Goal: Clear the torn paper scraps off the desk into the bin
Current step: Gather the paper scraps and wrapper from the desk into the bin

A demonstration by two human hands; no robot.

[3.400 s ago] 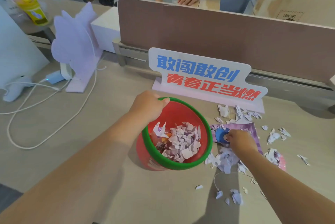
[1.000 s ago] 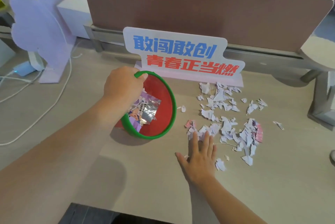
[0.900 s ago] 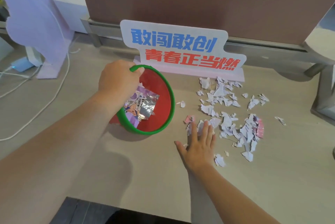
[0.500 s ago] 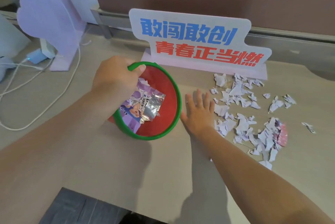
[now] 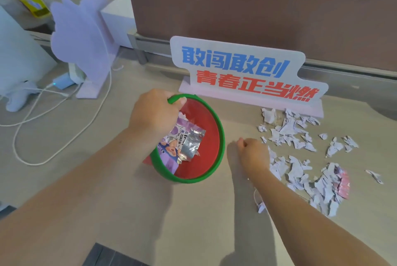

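Note:
A small red bin (image 5: pixel 206 136) with a green rim stands tilted toward the right on the desk. My left hand (image 5: pixel 154 113) grips its rim at the far left edge. A purple and silver wrapper (image 5: pixel 184 143) lies inside it. Torn white paper scraps (image 5: pixel 300 158) are spread over the desk to the right of the bin, with a pink piece (image 5: pixel 342 184) among them. My right hand (image 5: pixel 251 154) rests on the desk between the bin and the scraps, fingers curled in; whether it holds scraps is hidden.
A white sign (image 5: pixel 242 72) with blue and red lettering stands behind the bin and scraps, before a brown partition (image 5: pixel 257 12). At the left are a lilac cut-out stand (image 5: pixel 83 35), a white cable (image 5: pixel 64 136) and a blue charger (image 5: pixel 62 81).
My right hand slid left from the front of the scrap pile to the bin's side, and its flat, spread fingers have curled into a fist. The bin holds fewer scraps than 3.4 s ago.

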